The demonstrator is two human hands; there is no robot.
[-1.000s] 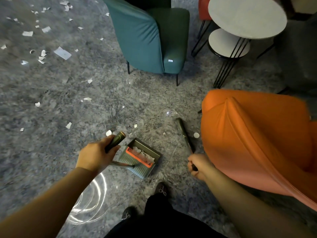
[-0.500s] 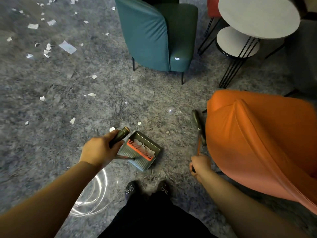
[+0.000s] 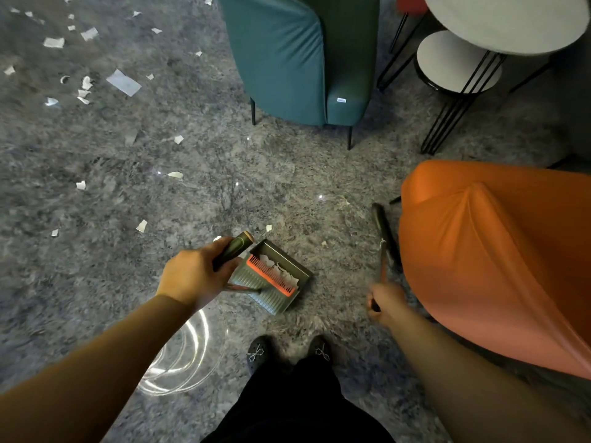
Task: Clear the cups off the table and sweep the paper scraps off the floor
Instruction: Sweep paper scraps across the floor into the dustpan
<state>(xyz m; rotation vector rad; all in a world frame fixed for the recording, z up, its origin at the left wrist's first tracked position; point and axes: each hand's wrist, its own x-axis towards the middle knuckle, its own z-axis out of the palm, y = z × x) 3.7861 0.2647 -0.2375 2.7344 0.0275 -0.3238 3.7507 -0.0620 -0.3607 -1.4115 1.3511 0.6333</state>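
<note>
Paper scraps scattered over grey floor, mostly 10 to 11 o'clock of frame; too many small bits up there to count exactly, biggest one a rectangular sheet. Closer in, six separate bits between 9 and 12 o'clock of the left hand, one more just at the handle tip.

Left hand fingers curled tight round dark handle of dustpan; handle tip pokes out of fist toward 1 o'clock. One dustpan, pan sits at 3 o'clock of that hand, just beside it, on the floor. Orange comb strip runs across the pan; white scraps in the pan behind the comb, count unclear. One more scrap at 12 o'clock of the pan, near its far corner.

Two dark shoes at 6 o'clock of the pan, black trousers below.

Right hand blurred, fingers wrapped round the lower end of one broom; stick runs from the fist toward 12 o'clock, dark head end close against the orange chair. Whether broom touches chair, cannot tell. Broom well apart from most scraps, which lie far at its 9 to 10 o'clock.

One teal chair at 12 o'clock. Two round tables nested at 1 o'clock, larger above smaller, black wire legs. No cups visible on the shown tabletops.
</note>
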